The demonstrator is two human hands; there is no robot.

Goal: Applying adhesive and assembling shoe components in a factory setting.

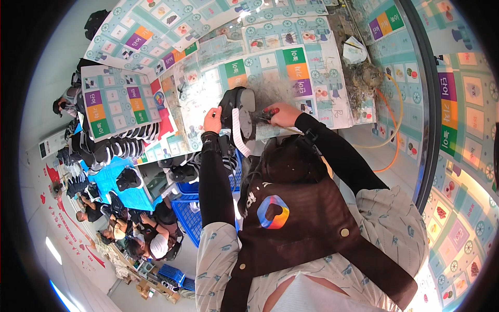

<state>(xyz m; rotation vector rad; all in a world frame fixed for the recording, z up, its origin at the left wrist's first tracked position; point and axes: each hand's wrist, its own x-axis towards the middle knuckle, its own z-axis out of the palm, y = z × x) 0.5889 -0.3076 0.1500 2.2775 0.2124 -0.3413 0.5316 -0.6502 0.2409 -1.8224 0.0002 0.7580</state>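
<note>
A black shoe (232, 104) with a grey sole (248, 106) is held on its side over the near edge of the covered worktable. My left hand (212, 121) is closed on the shoe's left side. A pale ribbed strip (238, 132) hangs down along the shoe toward my apron. On the other side, my right hand (285, 115) is closed around a small tool with a red handle (272, 111). The tool's dark end points at the sole, and its exact kind I cannot make out.
Printed sheets cover the worktable (208, 67), with dark dust on them. Blue crates (186, 216) stand below left, near rows of shoes (112, 145). A yellow hose (399, 112) and an orange hose (396, 143) hang at the right. Several people (156, 242) sit farther left.
</note>
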